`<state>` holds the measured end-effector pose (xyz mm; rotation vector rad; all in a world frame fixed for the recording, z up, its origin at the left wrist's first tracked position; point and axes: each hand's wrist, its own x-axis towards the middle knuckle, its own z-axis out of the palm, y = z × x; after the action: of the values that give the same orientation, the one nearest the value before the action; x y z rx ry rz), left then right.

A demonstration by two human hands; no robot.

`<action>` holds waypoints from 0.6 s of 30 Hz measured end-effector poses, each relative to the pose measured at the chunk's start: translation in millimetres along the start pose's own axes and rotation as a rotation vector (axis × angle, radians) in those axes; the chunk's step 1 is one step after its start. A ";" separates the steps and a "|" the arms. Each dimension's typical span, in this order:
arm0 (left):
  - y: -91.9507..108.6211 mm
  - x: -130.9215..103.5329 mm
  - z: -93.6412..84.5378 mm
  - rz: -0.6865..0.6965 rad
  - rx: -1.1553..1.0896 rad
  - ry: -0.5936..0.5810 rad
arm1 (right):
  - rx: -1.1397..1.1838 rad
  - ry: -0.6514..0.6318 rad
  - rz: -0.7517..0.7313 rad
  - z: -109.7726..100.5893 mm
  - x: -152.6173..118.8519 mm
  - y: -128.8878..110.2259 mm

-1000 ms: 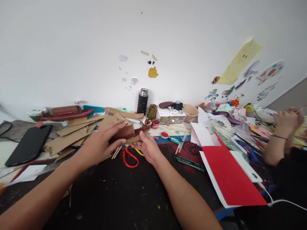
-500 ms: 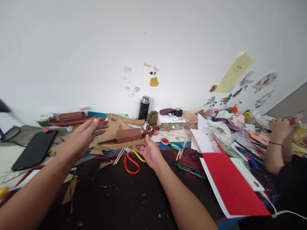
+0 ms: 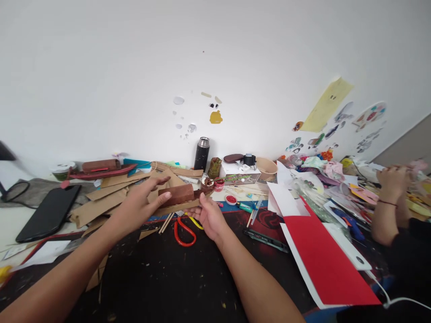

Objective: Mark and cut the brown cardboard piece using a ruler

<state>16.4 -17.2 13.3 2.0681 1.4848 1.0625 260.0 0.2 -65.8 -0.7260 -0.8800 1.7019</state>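
The right hand (image 3: 211,219) is steadying, apparently, a brown cardboard model boat (image 3: 182,194) by pinching its near end; the left hand (image 3: 138,207) is curving half-open alongside, contact unclear.

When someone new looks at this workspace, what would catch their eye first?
Probably the bright red rectangular sheet slanting across the right side of the dark desk. Next come the red looped scissor handle, just below the hands, and the reddish-brown rolled piece between the left hand and right hand.
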 end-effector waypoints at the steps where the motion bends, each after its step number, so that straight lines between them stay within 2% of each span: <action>1: -1.2 -0.4 2.4 0.008 0.023 -0.002 | -0.010 -0.004 0.003 0.7 -0.3 0.4; 7: -8.3 -2.6 11.2 0.006 0.094 -0.005 | -0.042 -0.042 0.012 4.7 -1.5 0.7; 13: -8.3 -2.7 11.4 -0.052 0.140 -0.077 | -0.057 -0.013 0.013 5.3 -1.8 0.9; 18: -8.9 -1.9 11.1 -0.064 0.105 -0.087 | -0.051 -0.012 0.013 4.4 -1.9 0.6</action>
<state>18.9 -14.4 -0.5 2.0937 1.5827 0.8769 256.6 -2.6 -63.8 -0.7580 -0.9310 1.7020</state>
